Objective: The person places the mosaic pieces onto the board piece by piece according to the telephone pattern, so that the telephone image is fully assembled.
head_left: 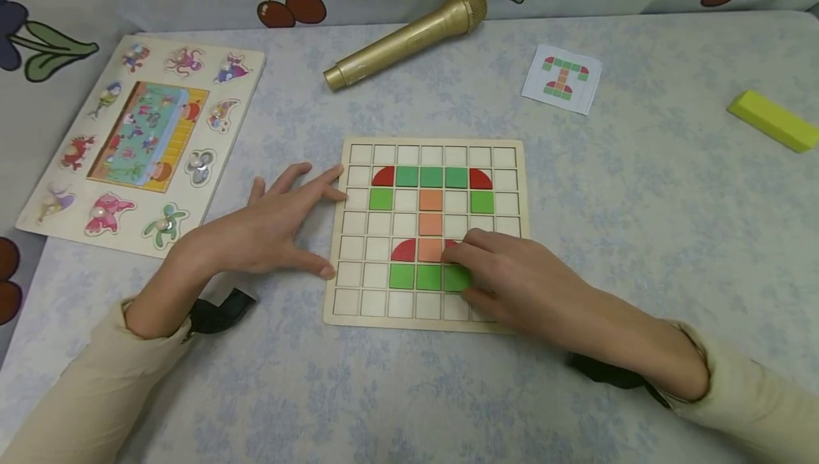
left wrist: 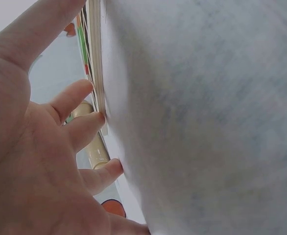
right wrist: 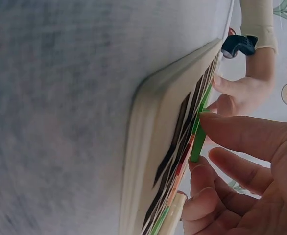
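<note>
A wooden grid board (head_left: 362, 302) lies flat, with coloured tiles in its squares. My left hand (head_left: 269, 233) is spread at the board's left side, thumb and fingertips right at its edge. Over the lower right part, my right hand (head_left: 512, 279) pinches a green square tile (right wrist: 198, 142) between thumb and fingertip; the tile is tilted at the grid surface. Beside it lie another green tile (head_left: 429, 277), an orange tile (head_left: 430, 250) and a red quarter-round tile (head_left: 404, 251). My right fingers partly hide a second red tile. Red, green and orange tiles fill squares farther up.
A picture card (head_left: 561, 80) showing a tile pattern lies behind the board. A gold microphone (head_left: 406, 39) rests at the back, a yellow block (head_left: 773, 121) at the right. On the left is a sea-animal peg puzzle (head_left: 233, 130). A patterned cloth covers the table.
</note>
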Demonstrator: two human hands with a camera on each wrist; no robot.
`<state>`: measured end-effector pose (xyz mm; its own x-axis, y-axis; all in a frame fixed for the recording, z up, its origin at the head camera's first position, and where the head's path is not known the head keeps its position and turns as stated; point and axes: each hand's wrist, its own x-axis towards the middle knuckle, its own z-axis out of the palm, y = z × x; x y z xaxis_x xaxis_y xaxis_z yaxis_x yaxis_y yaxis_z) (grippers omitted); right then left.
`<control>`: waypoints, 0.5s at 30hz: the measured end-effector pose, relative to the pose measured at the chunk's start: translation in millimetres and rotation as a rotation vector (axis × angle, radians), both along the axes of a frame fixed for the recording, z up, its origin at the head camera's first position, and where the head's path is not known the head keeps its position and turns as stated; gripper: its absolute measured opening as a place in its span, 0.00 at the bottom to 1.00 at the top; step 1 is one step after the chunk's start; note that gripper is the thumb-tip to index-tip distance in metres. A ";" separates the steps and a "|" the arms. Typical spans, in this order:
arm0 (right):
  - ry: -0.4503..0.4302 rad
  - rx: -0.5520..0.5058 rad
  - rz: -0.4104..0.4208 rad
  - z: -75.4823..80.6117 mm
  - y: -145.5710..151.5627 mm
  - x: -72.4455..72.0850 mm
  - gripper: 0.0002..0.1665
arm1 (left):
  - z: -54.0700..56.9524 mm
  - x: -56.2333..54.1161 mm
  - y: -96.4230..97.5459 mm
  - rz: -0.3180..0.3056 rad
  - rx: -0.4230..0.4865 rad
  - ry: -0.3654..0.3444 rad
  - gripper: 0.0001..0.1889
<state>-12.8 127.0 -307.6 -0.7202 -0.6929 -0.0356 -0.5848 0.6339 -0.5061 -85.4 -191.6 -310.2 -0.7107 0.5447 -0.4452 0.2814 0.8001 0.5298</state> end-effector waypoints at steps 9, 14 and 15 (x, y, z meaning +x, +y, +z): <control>-0.007 0.035 -0.009 -2.8 0.0 -1.1 0.22 | 0.6 -0.2 0.6 -0.001 -0.003 0.003 0.61; -0.020 0.033 0.005 -2.0 -0.3 -1.8 0.22 | 0.8 -0.2 0.9 -0.002 -0.002 0.002 0.61; -0.020 0.029 0.006 -1.9 -0.2 -1.8 0.21 | 0.9 -0.2 1.1 -0.002 -0.002 0.002 0.60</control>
<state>-14.6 126.8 -309.5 -0.7147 -0.6959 -0.0705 -0.5788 0.6450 -0.4989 -85.6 -190.5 -309.3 -0.7108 0.5451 -0.4446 0.2837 0.8005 0.5279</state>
